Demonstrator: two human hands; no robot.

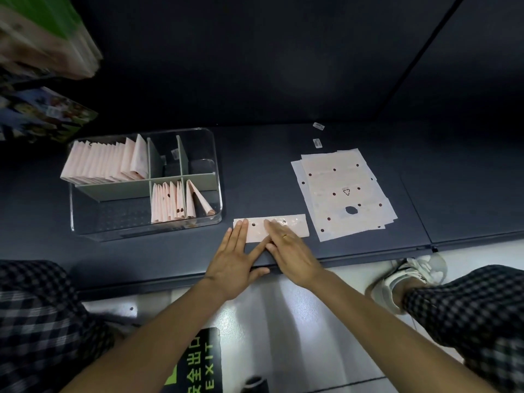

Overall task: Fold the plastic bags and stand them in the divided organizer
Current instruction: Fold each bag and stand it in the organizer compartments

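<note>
Organizer (217, 154) is already pretty stocked with folded bags (105, 163), both hands, left (235, 256) and right (289, 251), press flat-fingered on a half-folded strip (295, 225), and a flat stack (344, 194) still waits.

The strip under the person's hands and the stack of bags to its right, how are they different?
The strip is folded long and narrow; the stack lies unfolded in broad sheets. The left hand and right hand press flat on the strip; nothing touches the stack. The strip is a single piece, the stack several loosely overlapping layers. Both are pale pink with dark dots and lie on the dark shelf.
</note>
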